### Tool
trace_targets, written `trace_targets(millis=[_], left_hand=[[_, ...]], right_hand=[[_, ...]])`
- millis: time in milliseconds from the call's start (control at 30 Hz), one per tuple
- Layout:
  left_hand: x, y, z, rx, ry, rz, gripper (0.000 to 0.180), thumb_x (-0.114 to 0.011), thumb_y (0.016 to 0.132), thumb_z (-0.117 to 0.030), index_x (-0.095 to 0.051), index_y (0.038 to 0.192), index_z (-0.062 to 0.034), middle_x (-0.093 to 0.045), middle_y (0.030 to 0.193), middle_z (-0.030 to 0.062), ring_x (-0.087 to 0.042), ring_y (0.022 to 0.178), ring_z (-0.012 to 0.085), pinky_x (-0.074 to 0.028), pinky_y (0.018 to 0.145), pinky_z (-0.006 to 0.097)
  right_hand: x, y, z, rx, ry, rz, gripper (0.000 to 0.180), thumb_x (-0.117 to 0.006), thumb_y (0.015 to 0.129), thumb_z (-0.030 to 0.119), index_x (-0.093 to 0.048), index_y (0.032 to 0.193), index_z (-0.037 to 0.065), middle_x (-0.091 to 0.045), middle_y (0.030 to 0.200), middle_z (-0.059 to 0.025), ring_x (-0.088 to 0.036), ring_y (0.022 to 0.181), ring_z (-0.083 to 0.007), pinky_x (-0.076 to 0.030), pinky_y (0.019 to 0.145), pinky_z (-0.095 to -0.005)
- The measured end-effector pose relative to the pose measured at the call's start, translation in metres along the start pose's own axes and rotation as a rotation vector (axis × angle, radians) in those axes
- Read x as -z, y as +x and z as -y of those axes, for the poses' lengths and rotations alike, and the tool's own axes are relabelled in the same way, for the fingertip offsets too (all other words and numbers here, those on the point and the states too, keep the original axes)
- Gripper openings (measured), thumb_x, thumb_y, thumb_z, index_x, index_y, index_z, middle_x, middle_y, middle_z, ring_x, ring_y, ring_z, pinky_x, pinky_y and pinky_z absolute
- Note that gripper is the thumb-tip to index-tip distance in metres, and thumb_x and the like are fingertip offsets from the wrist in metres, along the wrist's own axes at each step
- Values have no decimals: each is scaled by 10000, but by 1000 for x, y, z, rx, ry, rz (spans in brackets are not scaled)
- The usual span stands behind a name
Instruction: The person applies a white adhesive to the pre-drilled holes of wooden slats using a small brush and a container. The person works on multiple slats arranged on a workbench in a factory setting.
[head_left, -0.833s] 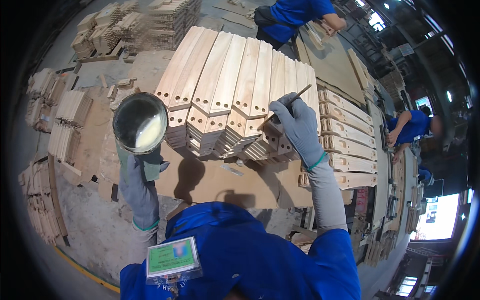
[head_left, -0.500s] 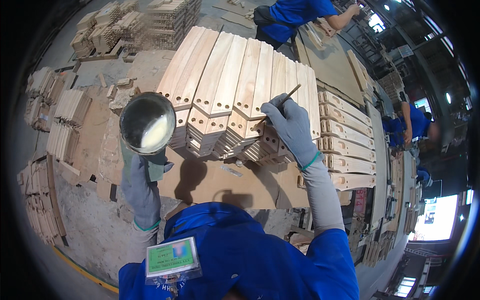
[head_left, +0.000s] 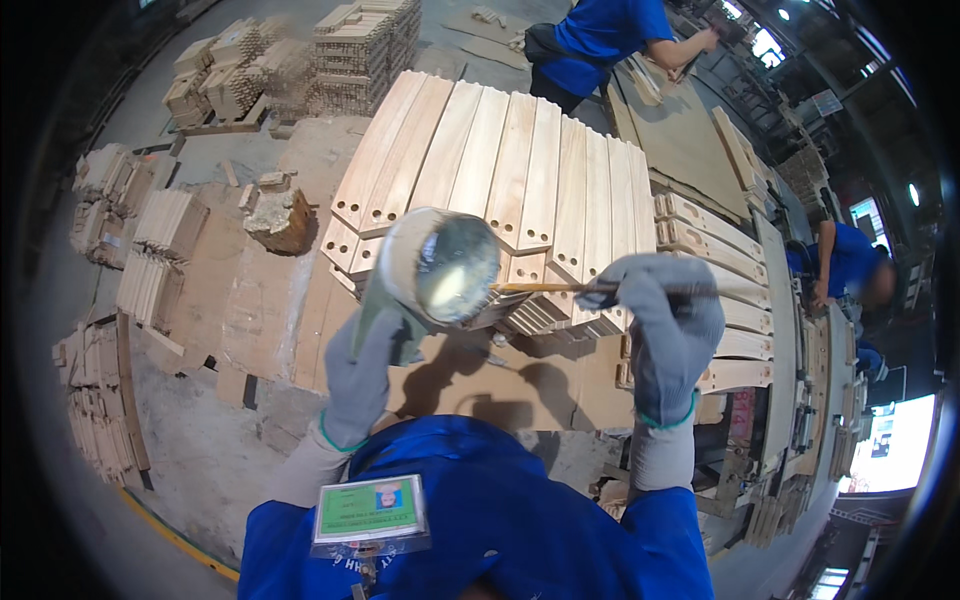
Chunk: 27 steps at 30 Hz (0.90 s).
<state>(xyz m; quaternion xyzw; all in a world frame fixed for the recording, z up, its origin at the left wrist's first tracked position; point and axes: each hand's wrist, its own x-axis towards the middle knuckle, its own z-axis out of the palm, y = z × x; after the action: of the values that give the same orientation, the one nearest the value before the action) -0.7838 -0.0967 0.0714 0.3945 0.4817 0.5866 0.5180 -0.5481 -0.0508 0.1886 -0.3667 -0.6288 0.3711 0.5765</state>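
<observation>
Dipping now into the left-held can (head_left: 440, 268), right hand (head_left: 660, 320) grip tight on brush stick (head_left: 535, 287), off the boards (head_left: 520, 170)

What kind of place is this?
Most likely a woodworking or furniture-parts workshop. Cut boards with holes in them lie side by side, stacks of small wood pieces stand on the floor, and a gloved right hand dips a stick into a can of pale paste, perhaps glue.

brush tip (head_left: 497, 287) sunk inside cup (head_left: 440, 268); bristles hidden
</observation>
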Motion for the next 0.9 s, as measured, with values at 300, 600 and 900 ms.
trace_targets(millis=[300, 600, 900], left_hand=[[-20, 2, 11, -226, 42, 52, 261, -460, 946, -126, -524, 1105, 72, -636, 921, 142, -658, 756, 194, -546, 666, 278], [-34, 6, 4, -291, 16, -94, 206, -512, 926, -144, -601, 935, 42, -621, 768, 61, -572, 679, 99, -452, 587, 236], [-35, 0, -6, -254, -58, 51, 220, -523, 919, -152, -596, 990, 43, -623, 776, 54, -575, 690, 95, -461, 599, 245]], right_hand=[[0, -48, 8, 182, -251, 101, 135, -630, 805, -10, -624, 938, 13, -657, 939, -141, -641, 809, -229, -518, 693, -319], [4, -66, 20, 346, -559, 471, 146, -636, 759, -37, -635, 905, -20, -661, 911, -175, -650, 854, -249, -518, 712, -328], [-5, -79, 7, 23, -200, 127, 92, -632, 734, 39, -653, 773, -42, -665, 831, -198, -669, 750, -270, -540, 668, -315]])
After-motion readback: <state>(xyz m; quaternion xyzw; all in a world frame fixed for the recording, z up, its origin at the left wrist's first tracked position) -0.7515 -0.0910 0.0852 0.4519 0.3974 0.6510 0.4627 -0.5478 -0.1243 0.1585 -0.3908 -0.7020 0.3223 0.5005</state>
